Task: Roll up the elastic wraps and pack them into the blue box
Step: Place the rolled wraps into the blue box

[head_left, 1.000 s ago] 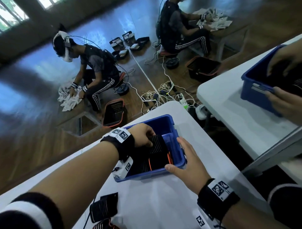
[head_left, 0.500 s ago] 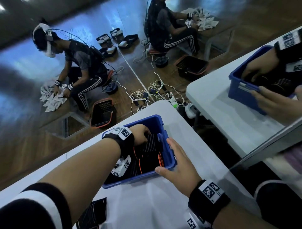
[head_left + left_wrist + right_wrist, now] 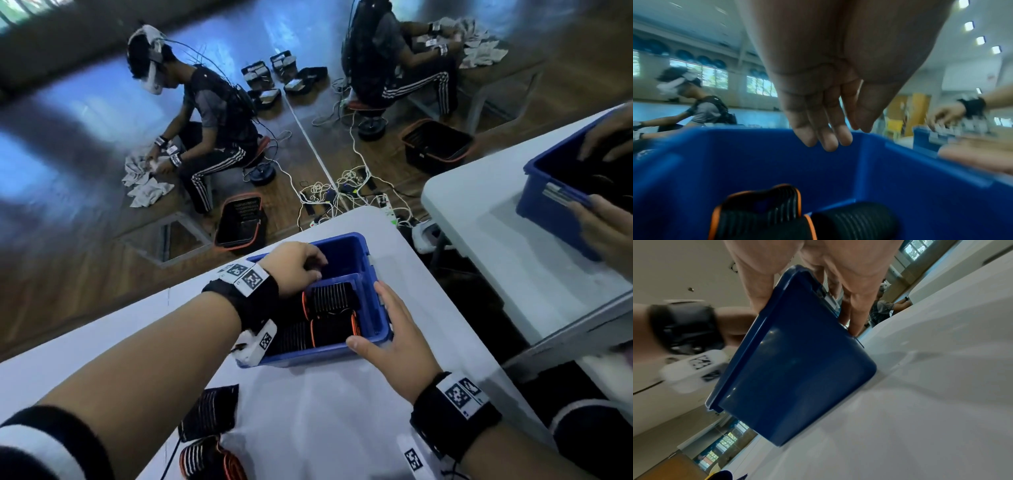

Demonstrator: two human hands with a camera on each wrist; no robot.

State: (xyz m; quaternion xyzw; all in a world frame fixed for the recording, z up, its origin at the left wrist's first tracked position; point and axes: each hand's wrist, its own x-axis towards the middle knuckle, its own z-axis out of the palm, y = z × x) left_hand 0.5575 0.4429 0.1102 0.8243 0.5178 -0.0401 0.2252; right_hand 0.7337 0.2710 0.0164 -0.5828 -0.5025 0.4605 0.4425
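1. Wooden flooring and a mirrored wall stood behind a white table (image 3: 342,428), where a blue plastic box (image 3: 373,274) sat near the far corner.
2. Inside the box lay several rolled black elastic wraps with orange edges (image 3: 330,298), packed side by side in the near part; the far part showed bare blue floor.
3. Her or his left hand (image 3: 294,269) hung over the box's far-left side, above the rolls, fingers (image 3: 824,139) loosely straight and close together, pointing down and holding nothing that I could see.
4. From the left wrist view those fingertips hovered clear of the rolls, in front of the box's far wall.
5. Opposite, the right hand (image 3: 390,335) clasped the box's near-right corner, thumb across the near rim and fingers (image 3: 855,316) laid along the right-hand wall.
6. Two more black-and-orange wraps (image 3: 209,411) lay on the table near the left forearm, well apart from the box; the nearer one looked partly loose.
7. Beyond the table, a seated person in a headset (image 3: 205,116) handled white cloths (image 3: 144,181).
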